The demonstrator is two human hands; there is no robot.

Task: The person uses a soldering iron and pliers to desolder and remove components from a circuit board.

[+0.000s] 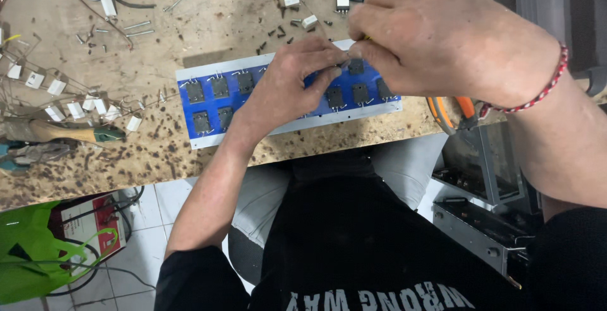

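— What are my fingers on?

— Your left hand [284, 86] presses flat, fingers spread, on the long blue board with pale metal edges [208, 105] near the bench's front edge. Your right hand [442, 39] pinches something thin and yellow-tipped above the board's right half; I cannot tell what.

— And on the board?

— I count about nine dark square components [220, 87] in two rows; others hide under my hand. Orange-handled pliers [452, 110] lie right of it.
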